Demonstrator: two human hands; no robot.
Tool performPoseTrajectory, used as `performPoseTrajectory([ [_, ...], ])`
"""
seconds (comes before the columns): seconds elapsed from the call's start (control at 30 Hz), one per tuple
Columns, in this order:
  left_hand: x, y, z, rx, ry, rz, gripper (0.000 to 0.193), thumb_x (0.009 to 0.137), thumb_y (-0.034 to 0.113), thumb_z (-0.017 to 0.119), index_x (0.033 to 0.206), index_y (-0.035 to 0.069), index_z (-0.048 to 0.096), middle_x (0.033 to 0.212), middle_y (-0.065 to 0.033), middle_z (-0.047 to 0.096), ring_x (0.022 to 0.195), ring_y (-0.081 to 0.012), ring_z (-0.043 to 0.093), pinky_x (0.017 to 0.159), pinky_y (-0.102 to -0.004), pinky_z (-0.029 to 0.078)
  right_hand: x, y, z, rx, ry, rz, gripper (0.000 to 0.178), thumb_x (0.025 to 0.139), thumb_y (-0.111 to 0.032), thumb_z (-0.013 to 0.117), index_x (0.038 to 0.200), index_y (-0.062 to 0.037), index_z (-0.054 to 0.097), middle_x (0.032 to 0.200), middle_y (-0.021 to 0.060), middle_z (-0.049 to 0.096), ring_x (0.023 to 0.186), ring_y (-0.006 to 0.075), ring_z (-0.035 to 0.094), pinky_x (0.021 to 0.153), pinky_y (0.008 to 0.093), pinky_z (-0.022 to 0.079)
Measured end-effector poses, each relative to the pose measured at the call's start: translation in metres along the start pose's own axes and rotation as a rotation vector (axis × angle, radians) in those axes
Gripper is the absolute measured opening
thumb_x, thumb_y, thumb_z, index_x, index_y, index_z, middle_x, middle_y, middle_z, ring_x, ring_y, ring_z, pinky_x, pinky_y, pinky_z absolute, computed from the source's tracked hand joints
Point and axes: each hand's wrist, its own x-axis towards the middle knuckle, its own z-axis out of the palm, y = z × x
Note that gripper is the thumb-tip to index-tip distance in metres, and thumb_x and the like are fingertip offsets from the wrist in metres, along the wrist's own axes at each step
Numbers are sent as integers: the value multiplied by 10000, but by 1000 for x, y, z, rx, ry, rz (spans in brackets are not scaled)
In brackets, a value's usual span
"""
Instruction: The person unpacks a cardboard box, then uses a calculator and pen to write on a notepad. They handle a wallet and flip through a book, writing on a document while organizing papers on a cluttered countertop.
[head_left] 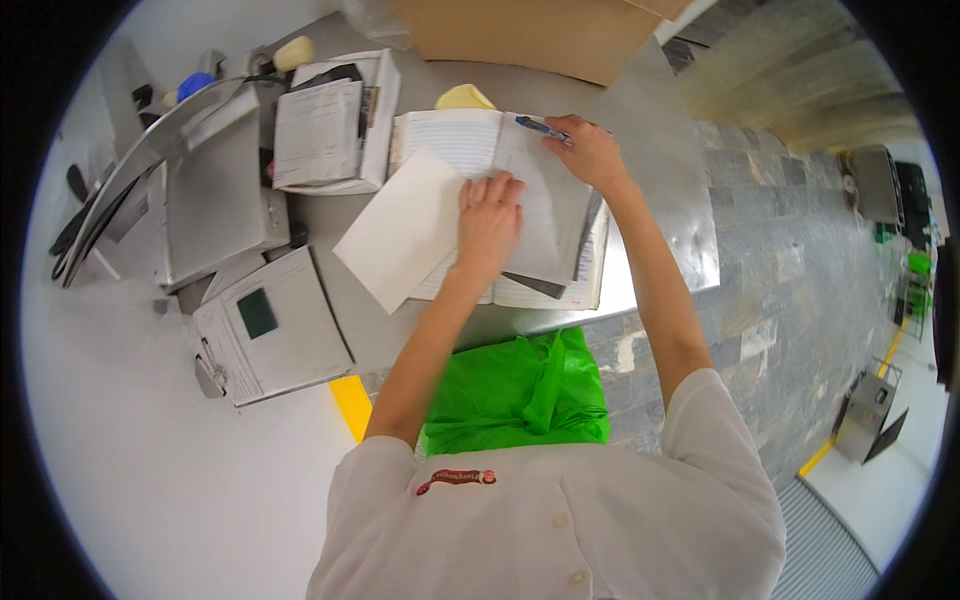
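An open notebook (pixel 452 133) with lined pages lies on the metal table (pixel 665 215). My right hand (pixel 588 150) is closed around a blue pen (pixel 541 127) near the top of the notebook's right side. A greyish sheet (pixel 545 215) covers most of that side, and a dark sheet (pixel 535 285) sticks out beneath it. My left hand (pixel 487 228) rests with fingers spread on the pages near the middle. Beside it, a blank cream sheet (pixel 400 230) lies at a slant over the left page.
Left of the notebook stand a white box (pixel 382 110) with papers on it and a grey metal box (pixel 215 200). A clipboard (pixel 290 345) hangs near the table's left edge. Behind is a cardboard box (pixel 530 38); below the front edge, a green plastic bag (pixel 515 390).
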Motion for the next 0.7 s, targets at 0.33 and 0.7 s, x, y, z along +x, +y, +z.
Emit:
performPoseTrajectory([
  [0.33, -20, 13, 2, -75, 115, -110, 357, 772, 129, 583, 1121, 117, 514, 1228, -84, 442, 1154, -303, 371, 990, -541, 229, -3, 45, -35, 37, -227, 271, 300, 701, -248, 660, 882, -14, 607, 661, 97, 560, 592, 211, 512, 593, 327, 413],
  [0.7, 17, 36, -21, -309, -89, -349, 274, 783, 63, 570, 1044, 145, 559, 968, -89, 587, 862, -278, 550, 809, -365, 382, -67, 65, -22, 744, -33, 548, 238, 750, -200, 704, 877, -25, 605, 718, -49, 528, 640, 58, 464, 591, 213, 398],
])
